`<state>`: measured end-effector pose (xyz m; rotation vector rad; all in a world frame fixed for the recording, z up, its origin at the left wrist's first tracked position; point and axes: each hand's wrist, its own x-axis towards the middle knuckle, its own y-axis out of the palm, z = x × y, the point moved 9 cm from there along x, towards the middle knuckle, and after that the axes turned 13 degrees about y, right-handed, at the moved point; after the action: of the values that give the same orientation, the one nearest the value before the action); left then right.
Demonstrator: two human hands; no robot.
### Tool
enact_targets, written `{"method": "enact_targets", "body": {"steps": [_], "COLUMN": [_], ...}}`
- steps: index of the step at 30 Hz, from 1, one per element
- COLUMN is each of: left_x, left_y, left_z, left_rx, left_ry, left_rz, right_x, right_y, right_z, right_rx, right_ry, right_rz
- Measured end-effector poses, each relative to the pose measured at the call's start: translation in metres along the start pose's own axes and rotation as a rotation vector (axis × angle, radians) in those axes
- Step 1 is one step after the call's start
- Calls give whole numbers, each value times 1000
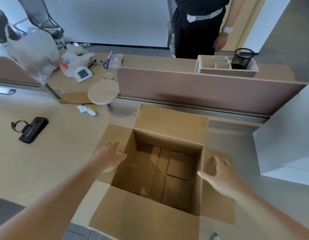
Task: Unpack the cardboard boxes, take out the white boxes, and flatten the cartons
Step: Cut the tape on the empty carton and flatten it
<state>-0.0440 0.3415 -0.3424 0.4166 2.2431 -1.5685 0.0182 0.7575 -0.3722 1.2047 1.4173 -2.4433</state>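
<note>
Cardboard carton [169, 118] flanked by open left hand [112, 155] and right hand [219, 175].

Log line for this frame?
carton: open, flaps spread | left hand: open, over left flap | right hand: open, over right flap | inside: nothing white

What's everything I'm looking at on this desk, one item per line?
Carton: one, brown, desk centre, flaps open.
White block: one, white, right edge.
Black device: one, black, desk left.
Round disc: one, pale wood, behind-left of carton.
Plastic bags: several, white, far left.
Divider: one, pink, behind carton.
Tray: one, beige, beyond divider.
Mesh cup: one, black, in tray.
Standing person: one, dark clothes, far side.
Left hand: open, over left flap.
Right hand: open, over right flap.
</note>
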Motion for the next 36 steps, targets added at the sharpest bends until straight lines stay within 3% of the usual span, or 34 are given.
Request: {"method": "enact_targets", "body": {"steps": [5, 10, 14, 18, 22, 26, 30, 33, 36], "left_x": [56, 86, 94, 89, 69, 42, 19, 13, 14], "left_y": [16, 34, 38, 7, -59, -112, -139, -149, -130], "left_z": [3, 7, 2, -11, -32, -56, -72, -70, -71], "left_rx": [-36, 155, 59, 19, -105, -547, -1118, -1353, -1499], "left_ry": [74, 129, 168, 200, 306, 439, 518, 551, 458], "left_rz": [63, 111, 146, 16, -245, -349, -172, -123, -28], "right_x": [17, 30, 32, 20, -4, -31, -67, -84, -81], "right_y": [16, 29, 30, 5, -46, -97, -128, -133, -109], "right_z": [13, 10, 26, 43, 62, 78, 94, 100, 92], "right_rx": [115, 70, 32, 124, 372, 734, 1230, 1400, 1413], "right_ry": [135, 274, 184, 134, -12, -183, -302, -400, -312], "right_rz": [-15, -44, -64, -159, -233, -194, 2, 150, 234]}}
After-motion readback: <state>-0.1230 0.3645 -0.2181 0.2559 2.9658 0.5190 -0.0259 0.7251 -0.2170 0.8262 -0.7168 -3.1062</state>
